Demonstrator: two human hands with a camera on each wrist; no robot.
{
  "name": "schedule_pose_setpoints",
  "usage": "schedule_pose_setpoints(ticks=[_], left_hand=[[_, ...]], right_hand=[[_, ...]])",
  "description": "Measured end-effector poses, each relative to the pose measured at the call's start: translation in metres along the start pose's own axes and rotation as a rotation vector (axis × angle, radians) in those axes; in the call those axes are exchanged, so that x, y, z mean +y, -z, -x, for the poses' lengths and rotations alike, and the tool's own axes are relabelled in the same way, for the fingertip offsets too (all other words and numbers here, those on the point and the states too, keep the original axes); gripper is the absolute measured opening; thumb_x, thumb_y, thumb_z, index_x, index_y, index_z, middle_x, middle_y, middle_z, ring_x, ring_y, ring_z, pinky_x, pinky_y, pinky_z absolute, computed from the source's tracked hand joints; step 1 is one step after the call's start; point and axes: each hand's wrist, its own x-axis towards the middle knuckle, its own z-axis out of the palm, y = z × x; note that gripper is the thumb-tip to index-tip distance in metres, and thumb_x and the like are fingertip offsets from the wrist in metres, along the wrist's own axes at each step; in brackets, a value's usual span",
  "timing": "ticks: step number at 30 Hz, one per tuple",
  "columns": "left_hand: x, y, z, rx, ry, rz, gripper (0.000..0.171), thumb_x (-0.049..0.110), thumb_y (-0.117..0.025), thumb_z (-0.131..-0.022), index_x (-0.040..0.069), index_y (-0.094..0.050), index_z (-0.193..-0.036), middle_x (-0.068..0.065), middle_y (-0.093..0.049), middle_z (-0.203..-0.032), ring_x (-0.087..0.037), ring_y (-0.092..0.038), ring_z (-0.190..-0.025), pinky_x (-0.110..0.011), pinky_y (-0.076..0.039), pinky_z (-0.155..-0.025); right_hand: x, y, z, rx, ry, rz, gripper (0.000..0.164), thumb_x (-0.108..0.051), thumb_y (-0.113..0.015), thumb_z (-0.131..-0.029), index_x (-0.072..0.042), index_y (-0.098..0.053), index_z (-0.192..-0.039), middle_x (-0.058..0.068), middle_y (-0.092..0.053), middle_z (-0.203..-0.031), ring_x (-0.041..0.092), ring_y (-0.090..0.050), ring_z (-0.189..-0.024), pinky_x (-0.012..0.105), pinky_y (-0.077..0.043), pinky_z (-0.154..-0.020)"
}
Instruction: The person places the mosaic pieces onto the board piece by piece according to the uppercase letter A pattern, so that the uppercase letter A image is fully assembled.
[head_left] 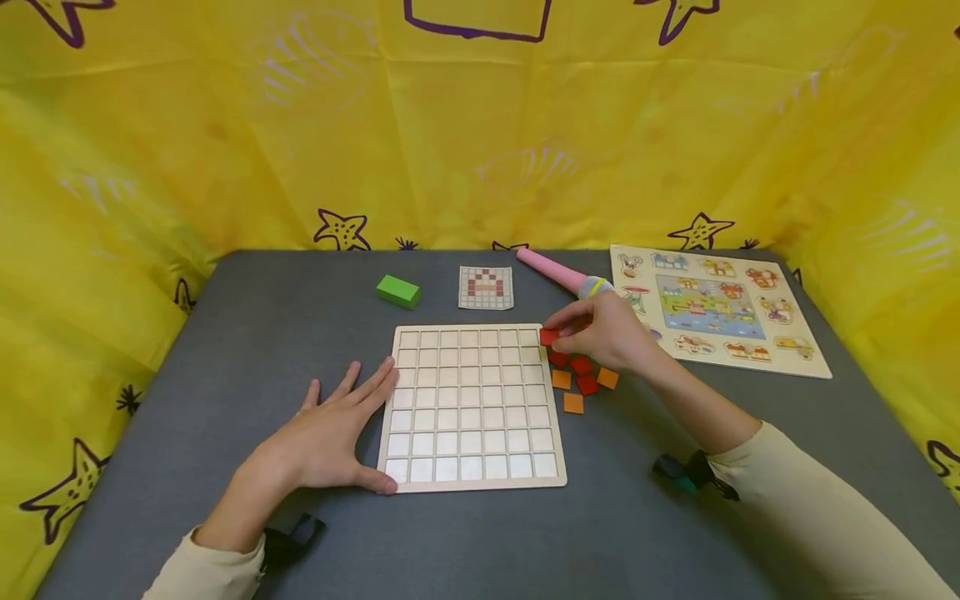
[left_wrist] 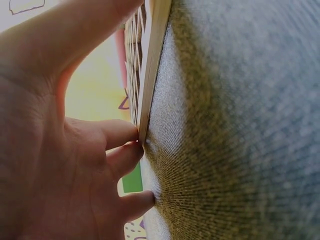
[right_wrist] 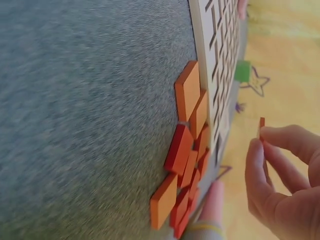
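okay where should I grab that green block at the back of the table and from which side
Grip the green block across its two long side faces, coming straight down from above. It lies flat on the grey table, standing apart from everything else, so its sides are free. The narrow width probably suits a thumb-and-finger pinch.

Bare mat lies left of the grid board (head_left: 472,406); loose tiles (head_left: 579,377) crowd its right edge.

Place: a play corner, staged for recording
Backdrop: yellow star-printed cloth (head_left: 187,150) draped on three sides
Surface: grey felt table (head_left: 247,333)
Toys: animal puzzle board (head_left: 720,308), wooden grid tray (head_left: 472,404), coloured tiles (head_left: 581,379)
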Motion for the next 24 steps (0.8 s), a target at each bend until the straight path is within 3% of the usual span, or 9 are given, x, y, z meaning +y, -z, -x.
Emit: schedule_pose_setpoints(ticks=[7,9,14,19,24], left_hand=[[-0.001,-0.003,0.0,-0.001,-0.008,0.002,0.14,0.081,-0.082,-0.062,0.023,-0.013,-0.169,0.003,-0.004,-0.177,-0.045,-0.005,-0.161,-0.087,-0.002,-0.11],[-0.001,-0.003,0.0,-0.001,-0.01,0.004,0.14,0.08,-0.083,-0.062,0.022,-0.014,-0.169,0.003,-0.004,-0.177,-0.045,-0.005,-0.161,-0.087,-0.002,-0.11],[0.0,-0.002,-0.001,0.004,-0.007,0.0,0.14,0.08,-0.083,-0.062,0.022,-0.014,-0.169,0.002,-0.006,-0.177,-0.045,-0.006,-0.161,-0.087,-0.003,-0.11],[0.0,-0.001,0.0,0.004,-0.002,-0.001,0.14,0.078,-0.085,-0.062,0.021,-0.014,-0.169,0.002,-0.007,-0.177,-0.046,-0.006,-0.161,-0.087,-0.003,-0.11],[-0.001,0.0,0.0,0.003,0.004,-0.006,0.141,0.078,-0.085,-0.062,0.02,-0.015,-0.169,0.001,-0.007,-0.177,-0.046,-0.006,-0.161,-0.088,-0.004,-0.109]], right_hand=[[-0.006,-0.01,-0.018,-0.046,-0.045,-0.172,0.025,-0.006,-0.087,-0.082,-0.01,-0.084,-0.107,0.01,-0.081,-0.097,0.023,-0.07,-0.083,0.034,-0.057,-0.07],[-0.008,-0.013,-0.022,-0.051,-0.027,-0.211,0.034,-0.003,-0.087,-0.082,-0.012,-0.082,-0.115,0.01,-0.081,-0.102,0.023,-0.071,-0.085,0.035,-0.058,-0.071],[-0.015,-0.021,-0.031,-0.061,-0.03,-0.203,0.036,-0.003,-0.088,-0.081,-0.014,-0.082,-0.115,0.009,-0.081,-0.105,0.023,-0.071,-0.089,0.035,-0.058,-0.074],[-0.022,-0.029,-0.037,-0.081,-0.084,-0.184,0.027,-0.006,-0.089,-0.081,-0.012,-0.084,-0.107,0.009,-0.081,-0.103,0.022,-0.07,-0.092,0.039,-0.059,-0.081],[-0.029,-0.039,-0.044,-0.102,-0.056,-0.181,0.028,-0.006,-0.089,-0.081,-0.013,-0.084,-0.107,0.007,-0.08,-0.103,0.021,-0.071,-0.093,0.037,-0.06,-0.08]])
